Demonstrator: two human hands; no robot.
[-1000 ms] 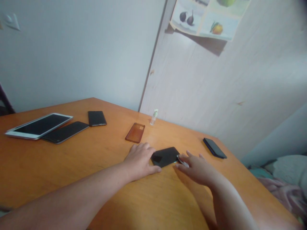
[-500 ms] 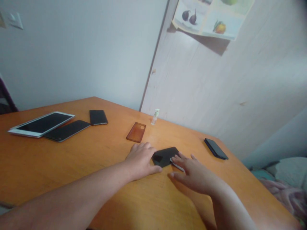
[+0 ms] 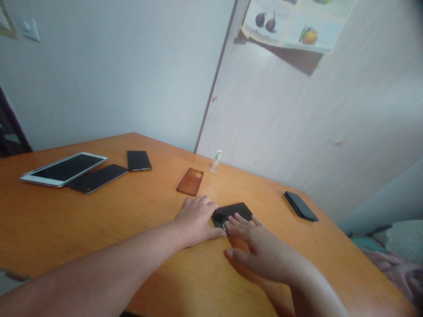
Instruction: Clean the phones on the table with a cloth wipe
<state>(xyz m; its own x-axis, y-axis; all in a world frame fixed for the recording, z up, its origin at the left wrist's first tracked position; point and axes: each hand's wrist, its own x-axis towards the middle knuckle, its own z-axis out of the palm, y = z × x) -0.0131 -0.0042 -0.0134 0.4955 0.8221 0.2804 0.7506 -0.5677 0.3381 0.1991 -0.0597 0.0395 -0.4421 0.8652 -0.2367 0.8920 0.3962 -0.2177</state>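
A dark phone (image 3: 244,210) lies face up on the wooden table in front of me. My left hand (image 3: 198,222) grips its left end, with the fingers at the far side and the thumb at the near side. Over the phone's near right part, my right hand (image 3: 253,242) is pressing down with nearly straight fingers. A small white wipe or cloth (image 3: 225,227) is pinned under these fingertips and moves with them; most of it is hidden. My right thumb stands apart, above the table.
Beyond my left hand lies a brown phone case (image 3: 190,182), with a small clear pump bottle (image 3: 216,161) behind it. At left are a white tablet (image 3: 62,170), a dark phone (image 3: 101,178) and another dark device (image 3: 139,161). A dark phone or case (image 3: 300,206) lies near the right edge.
My right hand has slid left and towards me across the phone, taking the white wipe along. The left hand keeps its hold. The whole view has shifted slightly.
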